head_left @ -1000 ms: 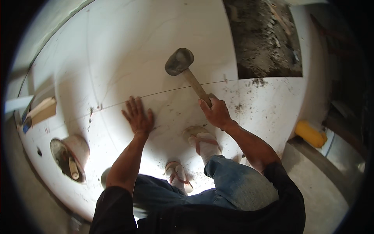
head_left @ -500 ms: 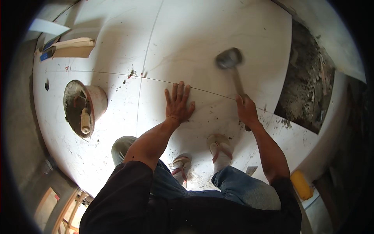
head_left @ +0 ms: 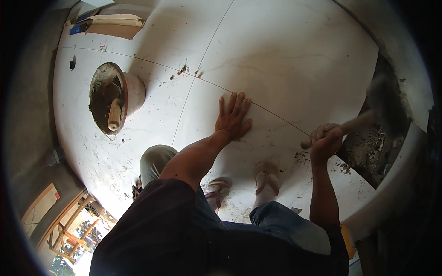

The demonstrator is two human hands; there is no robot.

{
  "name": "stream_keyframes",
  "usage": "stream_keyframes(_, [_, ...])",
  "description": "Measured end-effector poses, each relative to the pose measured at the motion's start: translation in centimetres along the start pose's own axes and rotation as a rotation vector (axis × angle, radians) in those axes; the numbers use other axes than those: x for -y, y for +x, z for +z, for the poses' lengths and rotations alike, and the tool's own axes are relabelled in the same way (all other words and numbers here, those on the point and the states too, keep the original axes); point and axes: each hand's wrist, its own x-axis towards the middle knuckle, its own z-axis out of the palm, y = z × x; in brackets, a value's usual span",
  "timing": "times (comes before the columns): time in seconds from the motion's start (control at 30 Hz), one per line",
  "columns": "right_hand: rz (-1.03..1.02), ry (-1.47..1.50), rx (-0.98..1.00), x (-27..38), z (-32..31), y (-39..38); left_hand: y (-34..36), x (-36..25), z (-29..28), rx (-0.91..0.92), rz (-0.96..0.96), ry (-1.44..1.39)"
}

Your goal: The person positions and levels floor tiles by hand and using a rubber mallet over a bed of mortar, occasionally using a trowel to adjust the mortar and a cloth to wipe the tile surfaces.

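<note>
My left hand [head_left: 233,117] lies flat with spread fingers on a white marbled floor tile [head_left: 202,119], its fingertips at a joint line. In my right hand [head_left: 326,140] is the wooden handle of a rubber mallet [head_left: 359,123], with the fingers wrapped near its end. The dark mallet head, smeared by motion, is raised over the right side, in front of an untiled gap [head_left: 368,154] of rough grey mortar. Off to the left a bucket [head_left: 134,94] lies on its side or tilts, crusted with mortar, and a trowel with a wooden handle [head_left: 114,115] rests in it.
Torn cardboard [head_left: 115,26] lies on the tiles at the far left. Mortar crumbs [head_left: 183,70] are scattered along the joints. My feet in sandals [head_left: 267,179] stand close below my hands. A yellow object [head_left: 348,241] shows at the lower right, a wooden frame [head_left: 69,230] at the lower left.
My right hand has swung the mallet from above the middle tile out to the right, over the gap. My left hand stays flat at the joint. The whole view has shifted and turned.
</note>
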Motion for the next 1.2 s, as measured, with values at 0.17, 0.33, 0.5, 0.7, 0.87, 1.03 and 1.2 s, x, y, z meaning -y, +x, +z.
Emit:
stream_keyframes(0.17, [-0.354, -0.682, -0.036, -3.5, -2.9, 1.3, 0.6, -0.7, 0.3, -0.038, 0.025, -0.012])
stream_keyframes(0.33, [-0.139, -0.158, -0.097, -2.8, 0.0, -0.2, 0.2, -0.5, 0.2, -0.031, 0.024, 0.003])
stream_keyframes(0.5, [-0.097, -0.420, 0.034, -0.5, -1.1, 0.0, 0.0, 0.3, 0.2, -0.015, -0.010, 0.025])
stream_keyframes(0.7, [-0.329, -0.618, -0.063, -4.3, -1.5, 0.5, 0.4, -1.4, 0.8, 0.008, 0.017, -0.007])
stream_keyframes(0.87, [-0.183, 0.211, 0.002, 0.7, 1.5, -0.2, 0.0, -0.3, 0.1, 0.013, -0.012, 0.014])
stream_keyframes(1.03, [-0.307, -0.716, -0.024, -5.4, -2.4, 1.4, 0.4, -0.7, 0.5, -0.032, 0.035, -0.015])
stream_keyframes(1.2, [-0.234, -0.179, -0.053, -1.2, 0.3, 0.6, 0.4, -0.5, 0.3, -0.013, 0.035, -0.045])
